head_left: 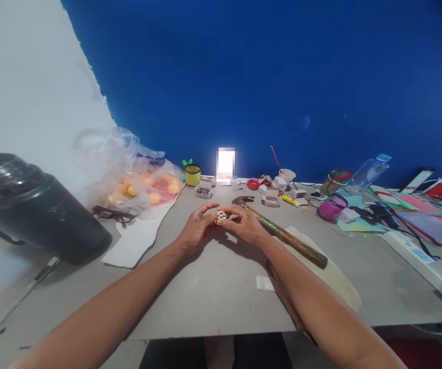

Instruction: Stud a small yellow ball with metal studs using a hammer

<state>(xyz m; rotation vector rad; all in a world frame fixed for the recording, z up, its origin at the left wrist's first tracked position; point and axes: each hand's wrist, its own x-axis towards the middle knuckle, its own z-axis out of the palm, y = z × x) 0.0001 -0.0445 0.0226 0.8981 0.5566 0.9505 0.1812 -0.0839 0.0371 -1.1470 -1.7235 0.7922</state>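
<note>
A small orange ball (221, 218) dotted with shiny silver studs is pinched between my two hands above the middle of the table. My left hand (197, 225) closes on its left side with thumb and fingertips. From the right, the thumb and fingers of my right hand (245, 223) press against it. Much of the ball is hidden by the fingers. Just beyond my right hand lies a claw hammer (282, 233), its wooden handle slanting toward the right. A small open box (204, 190) with silver bits inside stands past my left hand.
A large dark tumbler (47, 210) stands at the left, near glasses (115, 214) and a clear bag of orange balls (144, 192). Farther back are a yellow pot (192, 175) and a paper cup (286, 176). A power strip (424, 266) and coloured papers (424, 225) occupy the right.
</note>
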